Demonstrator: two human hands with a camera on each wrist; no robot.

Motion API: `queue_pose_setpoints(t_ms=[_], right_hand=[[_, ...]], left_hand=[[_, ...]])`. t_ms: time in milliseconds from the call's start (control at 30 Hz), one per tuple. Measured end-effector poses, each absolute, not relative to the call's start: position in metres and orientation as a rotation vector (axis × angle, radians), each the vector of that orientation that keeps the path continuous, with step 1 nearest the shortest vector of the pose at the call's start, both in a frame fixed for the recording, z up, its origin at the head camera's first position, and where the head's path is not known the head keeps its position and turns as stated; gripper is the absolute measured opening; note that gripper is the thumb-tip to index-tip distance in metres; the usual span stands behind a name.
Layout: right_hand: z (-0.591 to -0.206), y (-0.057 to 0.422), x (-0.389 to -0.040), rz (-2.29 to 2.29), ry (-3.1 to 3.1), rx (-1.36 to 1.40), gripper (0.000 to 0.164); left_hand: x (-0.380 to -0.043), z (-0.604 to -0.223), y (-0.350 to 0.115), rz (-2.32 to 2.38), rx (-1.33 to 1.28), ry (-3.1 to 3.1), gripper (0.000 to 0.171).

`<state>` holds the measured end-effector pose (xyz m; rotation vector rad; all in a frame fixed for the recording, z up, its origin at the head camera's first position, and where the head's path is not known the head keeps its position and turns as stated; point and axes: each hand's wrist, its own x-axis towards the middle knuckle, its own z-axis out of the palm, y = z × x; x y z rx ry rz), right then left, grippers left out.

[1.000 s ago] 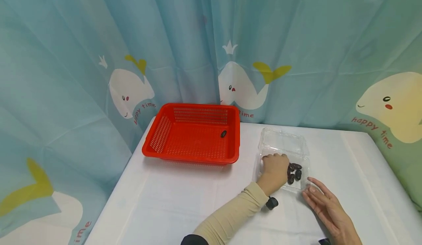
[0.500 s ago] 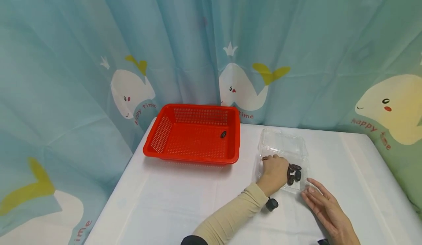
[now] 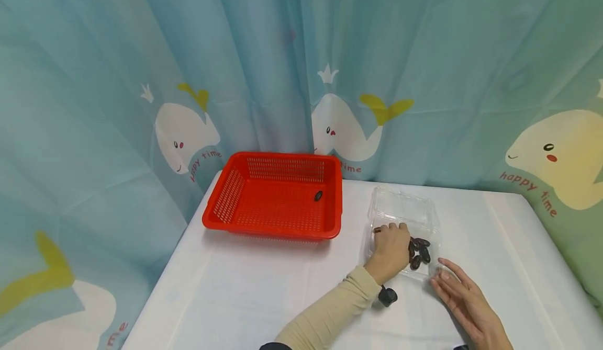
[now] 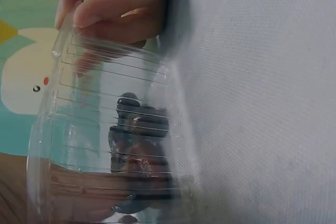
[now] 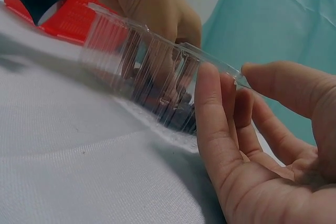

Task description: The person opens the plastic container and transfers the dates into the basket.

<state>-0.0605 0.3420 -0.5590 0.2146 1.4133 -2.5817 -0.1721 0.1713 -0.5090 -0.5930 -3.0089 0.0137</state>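
In the head view, a clear plastic clamshell box lies on the white table with its lid folded back. Several dark, glossy dates sit in its base. My left hand reaches down inside the box, fingers among the dates; whether they pinch one is hidden by the hand and blurred through the ribbed wall. At the near right corner, my right hand pinches the box's rim between thumb and fingers, as the right wrist view shows. A single dark date lies in the red basket.
The red perforated basket stands at the table's back left. Behind the white-covered table hangs a blue-green curtain printed with whales. A black wrist camera hangs below my left wrist, close to the tabletop.
The head view has tilted slightly, so everything sits a little lower in it. Dates beside my left fingers have shifted a little. My right hand keeps its grip on the box's rim.
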Motion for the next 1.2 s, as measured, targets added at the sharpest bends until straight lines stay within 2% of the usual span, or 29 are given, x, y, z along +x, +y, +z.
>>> queue_pose_setpoints(t_ms=[133,300,767,1200], right_hand=[[-0.560,0.341,-0.060,-2.577,1.417,0.225,0.042],[-0.560,0.343,-0.059,-2.571,1.456,0.232,0.041],[-0.558,0.342,-0.061,-2.614,1.352,0.119,0.043],[-0.558,0.342,-0.060,-2.574,1.466,0.233,0.040]], left_hand=[[-0.171,-0.512,0.166,-0.081,-0.608,-3.011,0.033],[-0.171,-0.513,0.160,-0.222,-0.663,-2.975,0.019],[-0.175,-0.503,0.147,-0.537,-0.791,-2.951,0.012],[-0.179,-0.481,0.128,-0.918,-0.941,-2.887,0.008]])
